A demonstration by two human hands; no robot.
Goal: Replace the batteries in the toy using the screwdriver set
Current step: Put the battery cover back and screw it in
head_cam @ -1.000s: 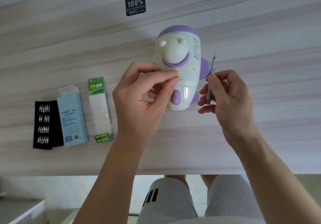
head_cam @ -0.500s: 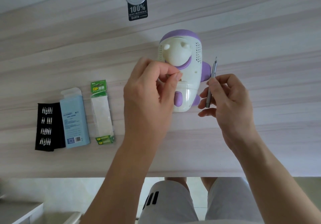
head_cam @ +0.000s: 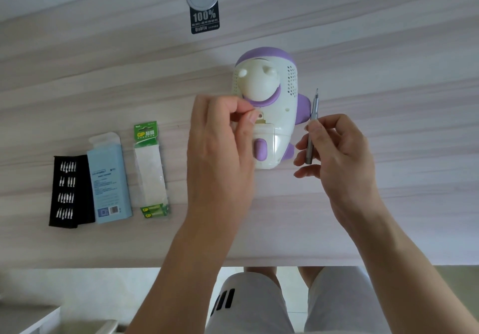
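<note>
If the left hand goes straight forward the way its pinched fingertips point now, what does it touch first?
Most likely the toy. The left hand aims its pinched fingertips at the small tab above the battery cover. Their height over the toy is unclear in this single view.

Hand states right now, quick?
Left hand: fingertips pinched over the toy; whether they hold anything cannot be told.
Right hand: holding the screwdriver.
</note>
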